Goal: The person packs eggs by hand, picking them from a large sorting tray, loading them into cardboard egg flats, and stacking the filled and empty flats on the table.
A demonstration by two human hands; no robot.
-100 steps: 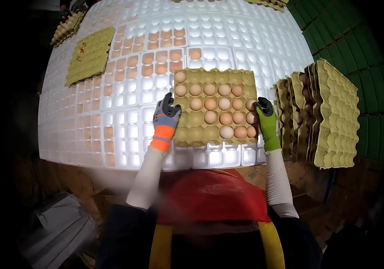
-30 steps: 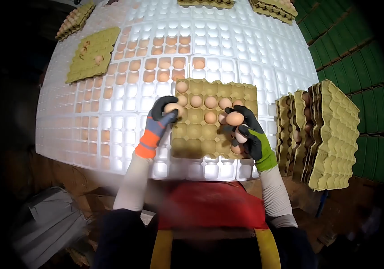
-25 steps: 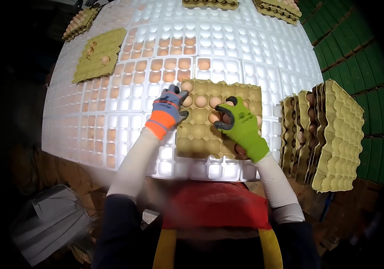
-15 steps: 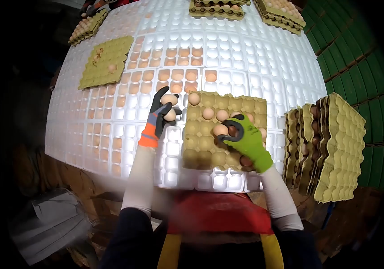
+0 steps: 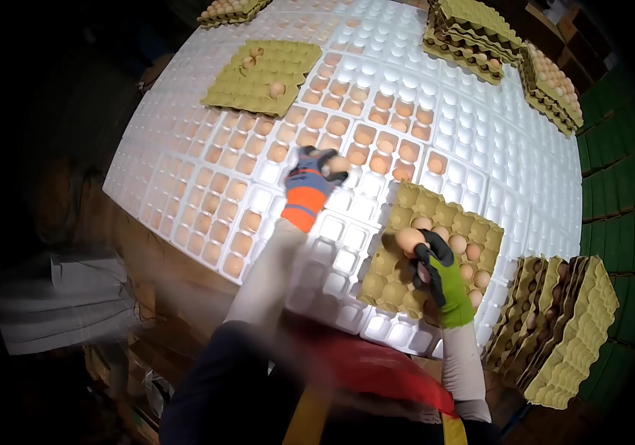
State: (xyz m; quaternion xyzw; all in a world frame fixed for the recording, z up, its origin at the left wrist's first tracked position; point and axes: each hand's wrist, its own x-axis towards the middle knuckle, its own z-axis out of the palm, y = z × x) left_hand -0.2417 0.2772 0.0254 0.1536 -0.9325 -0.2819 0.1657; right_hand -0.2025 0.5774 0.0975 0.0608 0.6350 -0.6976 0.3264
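My left hand [image 5: 313, 178], in a grey, black and orange glove, is closed over the white plastic trays with a brown egg [image 5: 338, 165] between its fingers. Its fingertips are partly blurred, so any second egg there cannot be made out clearly. A green and black glove covers my right hand [image 5: 442, 276], which grips another brown egg [image 5: 409, 239] above the cardboard egg tray [image 5: 388, 280]. Several eggs [image 5: 458, 243] sit in that tray's cups, near my right fingers. White plastic trays [image 5: 343, 261] lie under both hands, and many of their cells hold eggs.
A cardboard tray with a few items [image 5: 262, 80] lies on the white trays at the upper left. Stacked egg trays [image 5: 555, 326] lean at the right edge. More stacks [image 5: 473, 37] stand at the back, beside a green slatted surface [image 5: 614, 178].
The view has swung left, shifting the trays rightward in it. My left hand has moved over the white cells left of the cardboard tray. My right hand still holds an egg.
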